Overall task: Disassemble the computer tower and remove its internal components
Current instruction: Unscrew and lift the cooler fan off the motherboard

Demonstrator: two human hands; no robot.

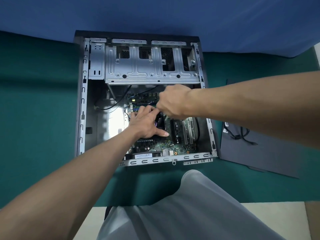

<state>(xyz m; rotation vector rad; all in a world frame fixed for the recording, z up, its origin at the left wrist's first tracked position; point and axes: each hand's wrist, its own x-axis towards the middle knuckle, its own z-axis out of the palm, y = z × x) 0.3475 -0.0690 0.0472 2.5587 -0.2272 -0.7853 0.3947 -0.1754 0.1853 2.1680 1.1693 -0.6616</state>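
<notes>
Electronics repair or teardown bench indicated. Work surface draped in dark green cloth, spread across middle of frame. Blue fabric backdrop hung behind, filling top. Opened computer tower laid flat at centre, motherboard exposed. Dark side panel laid at right, black cables left on it. Pale floor seen at lower right.

Our left arm and right arm are bare as far as we see them, and so are our left hand and right hand. Light grey cloth, thin and smooth with soft folds, covers our leg; trousers or shorts, we cannot tell.
</notes>
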